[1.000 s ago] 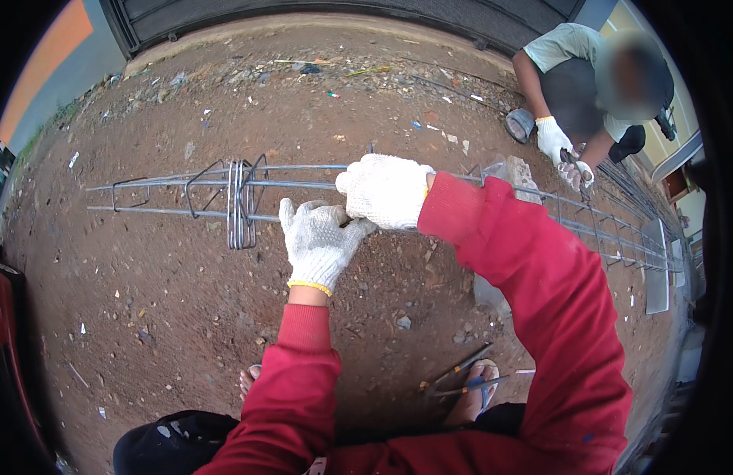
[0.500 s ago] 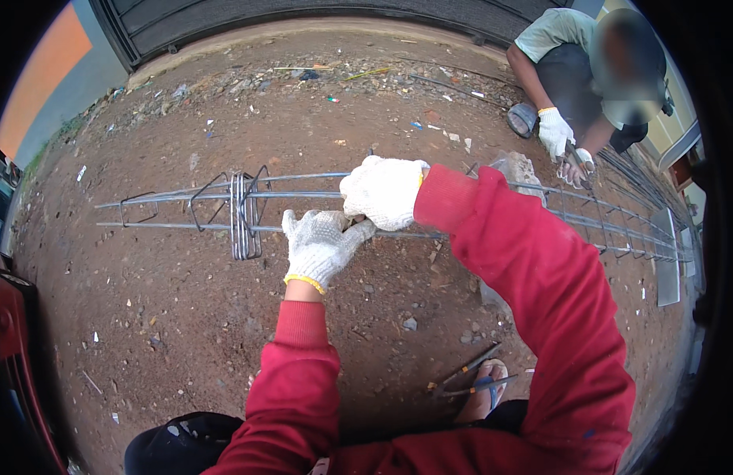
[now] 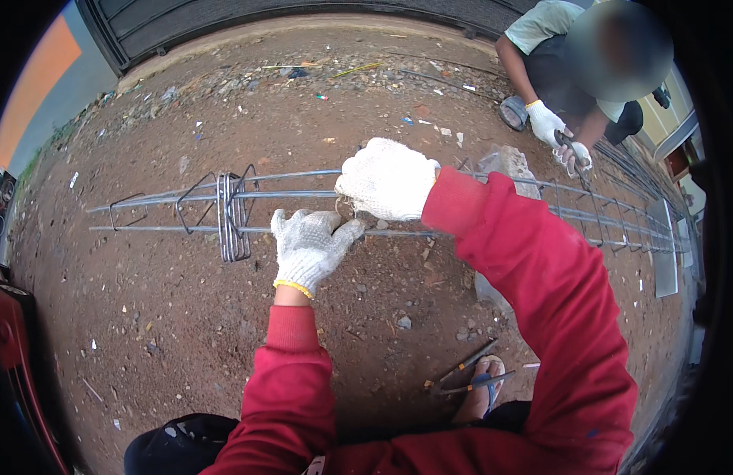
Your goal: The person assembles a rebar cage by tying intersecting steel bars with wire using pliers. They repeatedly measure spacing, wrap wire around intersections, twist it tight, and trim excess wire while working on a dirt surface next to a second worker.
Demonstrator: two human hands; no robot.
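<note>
A long cage of steel reinforcing bars (image 3: pixel 295 194) runs left to right in front of me, above the dirt. On its left part a tight bundle of bent wire stirrups (image 3: pixel 233 215) hangs around the bars, with single stirrups (image 3: pixel 129 212) spaced further left. My left hand (image 3: pixel 309 247), in a white knit glove, is curled over the lower bar, thumb toward the right. Close by, my right hand (image 3: pixel 386 180), gloved the same, is closed over the upper bars. Its palm side and what its fingers pinch are hidden.
Pincers (image 3: pixel 461 372) lie on the ground beside my sandalled foot (image 3: pixel 489 380). A pale block (image 3: pixel 509 170) stands under the cage. At far right a co-worker crouches, gloved hands (image 3: pixel 548 127) on a dark hand tool (image 3: pixel 568 146). A red vehicle (image 3: pixel 14 348) is at left.
My right hand has turned slightly, its fingers now lower over the bars. My left hand stays at the lower bar. The co-worker's hands have come together on the tool.
</note>
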